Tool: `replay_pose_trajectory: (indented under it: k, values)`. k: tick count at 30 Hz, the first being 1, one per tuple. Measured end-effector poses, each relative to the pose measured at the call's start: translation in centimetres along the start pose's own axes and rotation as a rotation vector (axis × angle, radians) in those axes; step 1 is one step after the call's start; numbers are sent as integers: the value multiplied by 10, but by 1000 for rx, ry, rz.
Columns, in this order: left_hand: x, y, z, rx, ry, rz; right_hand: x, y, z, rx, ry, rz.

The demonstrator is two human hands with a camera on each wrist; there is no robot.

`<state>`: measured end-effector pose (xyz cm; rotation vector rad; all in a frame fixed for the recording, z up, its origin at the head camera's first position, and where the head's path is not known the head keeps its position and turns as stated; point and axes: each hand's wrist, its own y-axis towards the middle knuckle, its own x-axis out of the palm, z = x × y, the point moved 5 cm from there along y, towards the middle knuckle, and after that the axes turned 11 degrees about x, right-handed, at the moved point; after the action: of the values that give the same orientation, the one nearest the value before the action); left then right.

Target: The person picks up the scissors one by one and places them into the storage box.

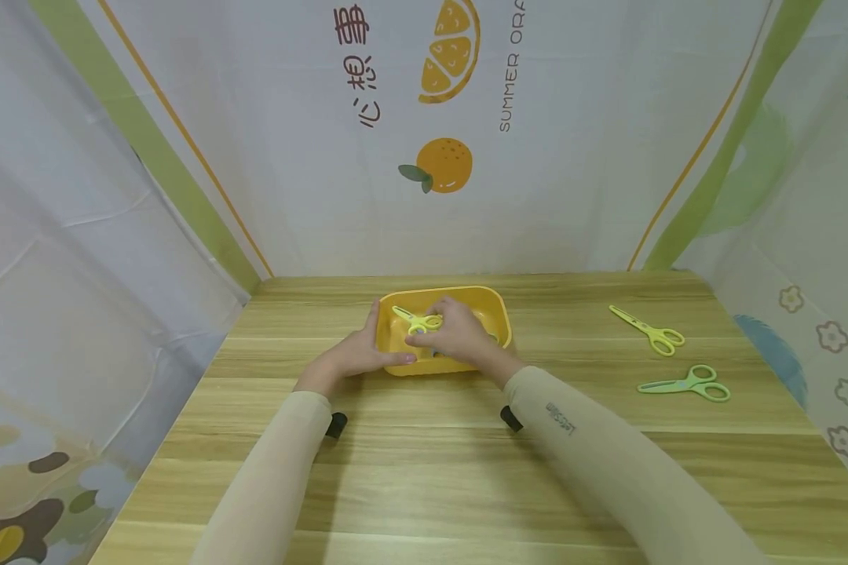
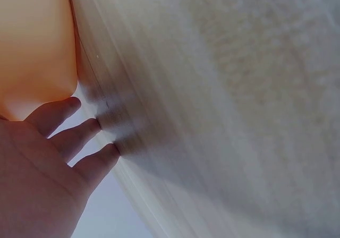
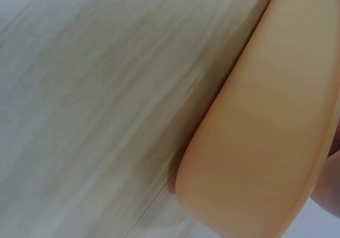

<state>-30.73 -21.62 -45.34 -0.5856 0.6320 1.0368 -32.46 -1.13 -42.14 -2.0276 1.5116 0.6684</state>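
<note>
A yellow plastic box (image 1: pixel 491 304) stands on the table near its back edge. At its left end my left hand (image 1: pixel 353 351) grips the corner, with the thumb at the front wall and the index finger along the side; in the left wrist view its other fingers spread down toward the tabletop. My right hand (image 1: pixel 459 336) reaches over the front rim and pinches yellow scissors (image 1: pixel 411 317) by the handles, blades pointing left, inside the box. Other small items in the box are mostly hidden by the right hand. From the right wrist, mainly the box's outer wall (image 3: pixel 260 116) shows.
On the right part of the wooden table (image 1: pixel 410 486) lie another pair of yellow scissors (image 1: pixel 643 327) and green scissors (image 1: pixel 685 384). A printed white curtain (image 1: pixel 551 196) hangs behind the table, and more cloth hangs on both sides.
</note>
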Motion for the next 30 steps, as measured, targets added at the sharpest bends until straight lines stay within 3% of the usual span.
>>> replay_pose_trajectory:
  k: [12,18,25,30]
  values:
    - [0,-1,1,10,-4,2,12,7,-1,39,-70,-25]
    - [0,0,0,6,2,0,15,7,-1,58,-44,-71]
    - [-1,-1,2,8,13,3,17,10,-2,50,-85,-123]
    - [0,-2,1,2,17,-2,14,8,-3,69,-67,-97]
